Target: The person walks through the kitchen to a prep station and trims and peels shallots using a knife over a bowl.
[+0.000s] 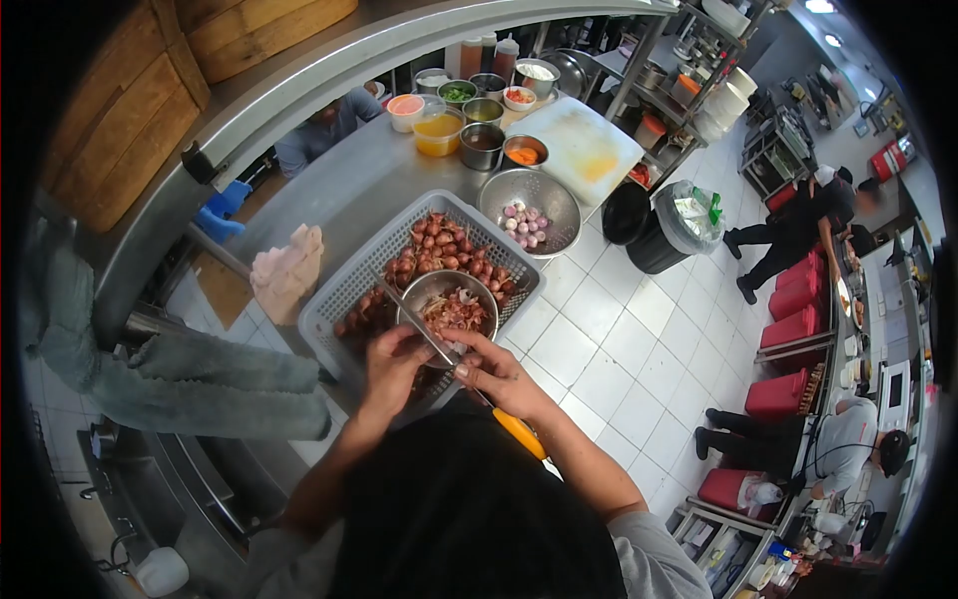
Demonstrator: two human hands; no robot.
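Observation:
My right hand [501, 377] is closed on a knife [424, 329] with a yellow handle; its blade points up and left across a metal bowl [447, 280] of reddish peels. At the near rim of that bowl, my left hand [395, 367] has its fingers pressed together beside the blade; what they hold is too small to make out. The bowl sits in a grey plastic basket [519, 268] among unpeeled red shallots [436, 240]. Peeled shallots [526, 226] lie in a metal colander [567, 206] behind the basket on the right.
A white cutting board [589, 150] and tubs of ingredients, one holding yellow liquid [437, 130], stand at the back. Crumpled paper [287, 272] lies left of the basket. A lined bin [689, 225] is on the floor at right. Two people [813, 215] work farther right; another sits behind the table.

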